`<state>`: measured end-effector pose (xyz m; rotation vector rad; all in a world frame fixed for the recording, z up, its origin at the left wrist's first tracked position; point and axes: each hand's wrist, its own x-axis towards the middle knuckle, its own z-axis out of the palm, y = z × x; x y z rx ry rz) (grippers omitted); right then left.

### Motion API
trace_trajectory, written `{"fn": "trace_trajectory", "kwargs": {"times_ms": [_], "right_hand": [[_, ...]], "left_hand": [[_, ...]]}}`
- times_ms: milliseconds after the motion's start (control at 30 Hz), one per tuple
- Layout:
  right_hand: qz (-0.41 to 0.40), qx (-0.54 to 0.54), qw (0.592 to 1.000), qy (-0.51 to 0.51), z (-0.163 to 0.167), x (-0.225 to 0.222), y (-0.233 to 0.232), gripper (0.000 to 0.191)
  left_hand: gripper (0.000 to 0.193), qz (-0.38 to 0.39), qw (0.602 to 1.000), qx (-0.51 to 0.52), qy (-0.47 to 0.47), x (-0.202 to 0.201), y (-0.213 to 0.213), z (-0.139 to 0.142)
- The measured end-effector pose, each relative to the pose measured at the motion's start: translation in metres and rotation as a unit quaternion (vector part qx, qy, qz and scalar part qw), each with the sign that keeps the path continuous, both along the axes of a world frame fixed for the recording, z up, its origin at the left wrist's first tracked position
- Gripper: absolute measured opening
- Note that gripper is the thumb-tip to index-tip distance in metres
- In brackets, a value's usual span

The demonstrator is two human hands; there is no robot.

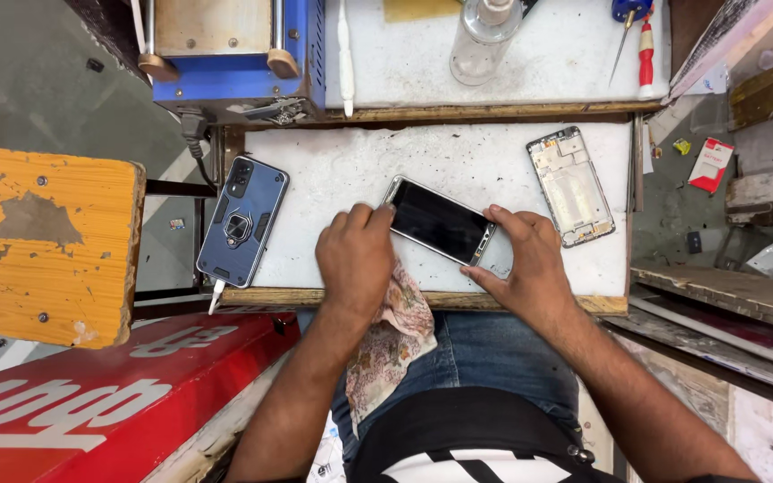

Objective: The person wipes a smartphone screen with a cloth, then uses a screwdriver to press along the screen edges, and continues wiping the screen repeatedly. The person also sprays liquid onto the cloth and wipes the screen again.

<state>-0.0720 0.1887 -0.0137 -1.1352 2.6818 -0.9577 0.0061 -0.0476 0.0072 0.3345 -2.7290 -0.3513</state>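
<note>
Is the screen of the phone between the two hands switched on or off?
It looks off: the phone lies flat, screen up, and its glass is uniformly dark. The left hand and right hand hold its ends.

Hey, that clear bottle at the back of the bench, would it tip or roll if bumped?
The clear bottle stands upright and looks tall and narrow, so it probably tips easily. Being round, it would likely roll towards the screwdrivers. It seems nearly empty, so probably light.

A dark phone screen (pixel 438 221) is lying at centre; a red sign (pixel 91 394) is sitting at seven o'clock; a red-and-white packet (pixel 711 164) is lying at three o'clock.
</note>
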Motion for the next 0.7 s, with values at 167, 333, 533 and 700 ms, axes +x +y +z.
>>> {"fn": "trace_trajectory", "kwargs": {"times_ms": [167,333,533,700], "right_hand": [[0.021,-0.03,0.999,0.033,0.002,0.001,0.001,0.097],[-0.003,-0.015,1.0,0.009,0.008,0.0,-0.002,0.095],[-0.018,0.056,0.998,-0.036,0.006,-0.001,-0.002,0.095],[0.04,-0.023,0.999,0.013,0.006,-0.005,0.005,0.096]], "left_hand": [[0.024,-0.005,0.999,-0.015,0.047,-0.018,0.003,-0.014],[0.021,0.004,0.999,0.031,-0.018,0.024,-0.01,-0.034],[0.025,-0.028,0.999,0.04,0.017,0.027,0.035,-0.018],[0.031,-0.109,0.99,0.088,0.014,0.022,0.058,-0.004]]}}
